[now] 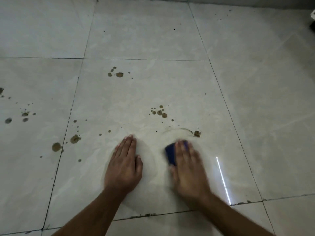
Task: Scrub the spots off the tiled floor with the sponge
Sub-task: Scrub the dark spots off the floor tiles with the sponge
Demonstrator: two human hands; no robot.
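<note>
My right hand [188, 169] presses a dark blue sponge [170, 154] flat on the pale tiled floor [153, 92]; the hand and sponge are blurred. A smeared wet arc curves just beyond the sponge toward a brown spot [197, 133]. My left hand [124, 165] lies palm down on the tile to the left of the sponge, fingers together, holding nothing. A cluster of brown spots [159, 111] sits farther ahead, another cluster [117, 74] beyond it, and larger brown spots [75, 138] lie to the left.
More brown spots [25, 114] dot the tile at far left. Dark grout lines [226, 103] divide the big tiles. A bright light streak [223, 180] reflects on the floor right of my right hand. A dark-and-white object [312, 19] shows at the upper right edge.
</note>
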